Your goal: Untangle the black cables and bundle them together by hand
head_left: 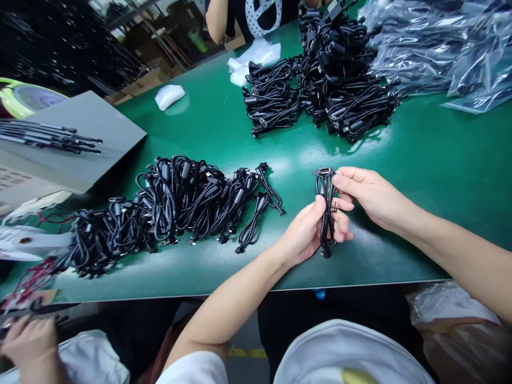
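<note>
A bundled black cable (327, 221) hangs upright between my hands above the green table (432, 154), its connector end with an oval flange at the top and a small plug at the bottom. My left hand (310, 229) is closed around the middle of the bundle, thumb in front and fingertips behind. With thumb and index finger, my right hand (362, 192) pinches the cable just beneath the flanged connector. To the left of my hands lies a long heap of similar bundled cables (172, 202), with a few loose bundles (254, 221) at its near end.
Farther back stand stacked cable bundles (336, 74), beside clear plastic bags (428, 48) of cables. White wrapping (256, 56) and a white packet (170, 97) lie at the far side. A grey machine (92, 133) is at left. Another person's hand (30, 338) shows lower left; someone sits opposite.
</note>
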